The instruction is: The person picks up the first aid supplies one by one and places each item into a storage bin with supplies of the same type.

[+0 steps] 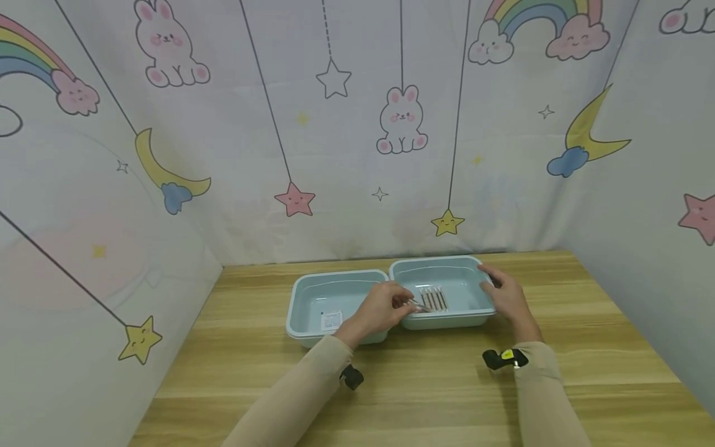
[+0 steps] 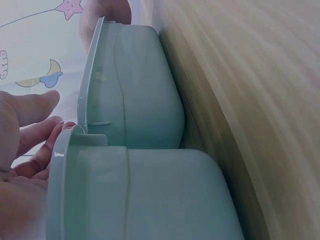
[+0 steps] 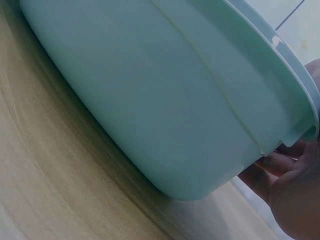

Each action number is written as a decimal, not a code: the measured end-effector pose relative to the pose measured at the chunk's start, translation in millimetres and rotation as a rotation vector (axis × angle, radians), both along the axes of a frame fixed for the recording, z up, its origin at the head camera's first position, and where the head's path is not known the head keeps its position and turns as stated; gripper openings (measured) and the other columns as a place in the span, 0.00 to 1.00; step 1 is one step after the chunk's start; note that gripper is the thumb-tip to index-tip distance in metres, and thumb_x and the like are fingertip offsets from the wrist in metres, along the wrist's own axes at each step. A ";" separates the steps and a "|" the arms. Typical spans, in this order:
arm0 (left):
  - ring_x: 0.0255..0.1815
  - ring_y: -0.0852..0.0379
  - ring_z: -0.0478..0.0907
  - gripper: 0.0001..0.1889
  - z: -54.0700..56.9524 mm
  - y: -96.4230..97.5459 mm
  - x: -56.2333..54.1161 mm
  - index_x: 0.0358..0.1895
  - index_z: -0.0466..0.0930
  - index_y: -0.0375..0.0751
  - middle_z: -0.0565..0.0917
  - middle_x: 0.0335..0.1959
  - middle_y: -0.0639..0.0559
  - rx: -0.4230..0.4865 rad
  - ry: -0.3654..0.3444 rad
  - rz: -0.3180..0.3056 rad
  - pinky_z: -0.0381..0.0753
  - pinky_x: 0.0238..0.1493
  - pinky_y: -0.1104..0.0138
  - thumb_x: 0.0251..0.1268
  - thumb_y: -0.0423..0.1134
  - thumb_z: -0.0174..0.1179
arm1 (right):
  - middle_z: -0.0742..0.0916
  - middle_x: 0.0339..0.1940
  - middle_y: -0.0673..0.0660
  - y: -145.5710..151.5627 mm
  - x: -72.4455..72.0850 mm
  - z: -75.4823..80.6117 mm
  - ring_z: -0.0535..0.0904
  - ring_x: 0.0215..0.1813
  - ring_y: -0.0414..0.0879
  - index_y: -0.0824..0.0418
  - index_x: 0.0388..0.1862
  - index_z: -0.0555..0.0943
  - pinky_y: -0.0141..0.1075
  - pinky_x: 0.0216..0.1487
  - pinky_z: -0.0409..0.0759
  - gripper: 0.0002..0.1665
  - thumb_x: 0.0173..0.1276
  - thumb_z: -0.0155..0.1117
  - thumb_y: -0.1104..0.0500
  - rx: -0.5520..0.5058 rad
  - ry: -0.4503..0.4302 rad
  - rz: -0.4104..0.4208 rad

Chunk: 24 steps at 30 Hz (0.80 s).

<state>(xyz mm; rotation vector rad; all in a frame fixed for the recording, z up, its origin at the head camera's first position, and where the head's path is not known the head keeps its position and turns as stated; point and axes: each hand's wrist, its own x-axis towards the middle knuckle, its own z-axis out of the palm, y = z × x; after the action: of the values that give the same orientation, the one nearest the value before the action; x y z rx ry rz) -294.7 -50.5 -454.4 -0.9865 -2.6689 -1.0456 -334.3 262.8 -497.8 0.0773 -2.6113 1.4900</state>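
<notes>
Two pale blue plastic bins stand side by side on the table. My left hand [image 1: 382, 307] reaches over the near left corner of the right bin [image 1: 447, 321]. Its fingertips pinch a thin pale stick [image 1: 420, 306], low inside that bin. Beside it, several slender brown sticks [image 1: 434, 299] with pale ends lie in a row on the bin's floor. My right hand [image 1: 507, 298] holds the right wall of the same bin, with its thumb over the rim and fingers outside; in the right wrist view those fingers [image 3: 275, 170] show beneath the rim.
The left bin [image 1: 296, 310] has a small white packet [image 1: 331, 320] with blue print on its floor. Both bins stand near the back of the wood-grain table [image 1: 424, 385], close to a patterned curtain [image 1: 346, 155] that encloses the back and sides.
</notes>
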 end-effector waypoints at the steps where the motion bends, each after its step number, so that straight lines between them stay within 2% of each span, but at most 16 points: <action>1: 0.33 0.62 0.80 0.13 -0.2 -0.2 0.1 0.45 0.87 0.35 0.85 0.36 0.47 0.004 -0.003 0.000 0.79 0.34 0.77 0.61 0.39 0.67 | 0.70 0.71 0.69 -0.2 0.0 0.3 0.64 0.73 0.65 0.66 0.69 0.70 0.58 0.71 0.63 0.27 0.71 0.53 0.64 0.002 0.002 0.001; 15: 0.33 0.62 0.81 0.12 -0.9 -3.2 0.7 0.44 0.87 0.36 0.85 0.36 0.47 -0.010 0.007 0.009 0.79 0.35 0.77 0.62 0.39 0.66 | 0.69 0.72 0.70 -0.6 1.8 1.3 0.63 0.73 0.65 0.66 0.69 0.69 0.58 0.72 0.62 0.27 0.72 0.53 0.64 -0.004 0.000 0.011; 20: 0.34 0.63 0.81 0.11 -0.5 -4.7 1.9 0.45 0.87 0.40 0.85 0.37 0.49 -0.031 0.025 0.023 0.79 0.36 0.78 0.63 0.40 0.65 | 0.68 0.73 0.69 -0.9 2.5 1.6 0.61 0.74 0.66 0.64 0.71 0.68 0.59 0.72 0.60 0.28 0.75 0.52 0.57 0.017 -0.022 0.006; 24: 0.34 0.62 0.80 0.11 0.9 -6.3 2.9 0.46 0.86 0.39 0.85 0.38 0.47 -0.033 0.029 0.018 0.79 0.36 0.77 0.63 0.40 0.65 | 0.68 0.74 0.68 -0.6 3.1 2.2 0.60 0.75 0.65 0.62 0.71 0.68 0.59 0.72 0.60 0.31 0.77 0.49 0.46 -0.002 -0.040 0.000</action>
<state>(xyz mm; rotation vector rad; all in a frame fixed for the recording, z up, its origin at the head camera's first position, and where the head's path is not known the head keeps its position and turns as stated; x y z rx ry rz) -291.8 -56.8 -453.4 -0.9744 -2.6747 -0.9799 -331.2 262.2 -495.6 0.0473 -2.6407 1.5092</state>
